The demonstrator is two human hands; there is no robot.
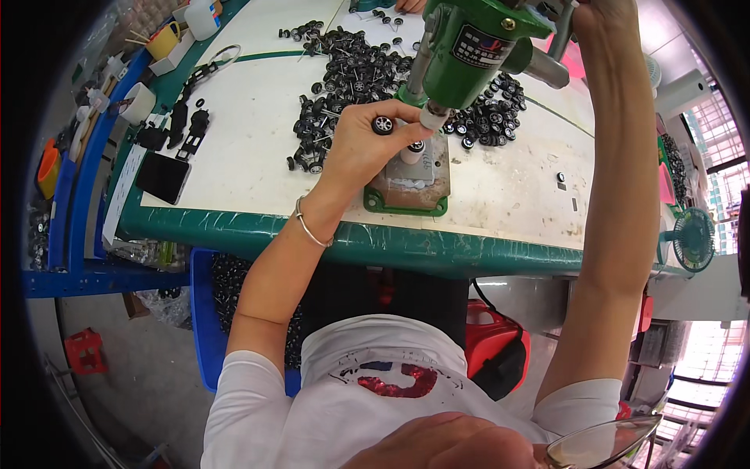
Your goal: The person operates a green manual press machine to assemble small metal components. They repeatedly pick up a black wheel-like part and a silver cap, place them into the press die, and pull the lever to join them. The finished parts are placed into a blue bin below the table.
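Note:
My left hand is closed beside the green hand press, with a small black toy wheel with a silver hub tucked in its fingers. Its thumb and forefinger reach to the white tip of the press ram; whether they pinch anything there is hidden. Just below the tip, another small wheel sits on the pale post of the press base. Up at the right, my right hand is closed round the metal lever of the press, partly cut off by the picture's top edge.
Heaps of black wheels on axles lie behind and left of the press, more wheels to its right. A phone rests at the left table edge. Below stands a blue bin. Another person's hand shows across the table.

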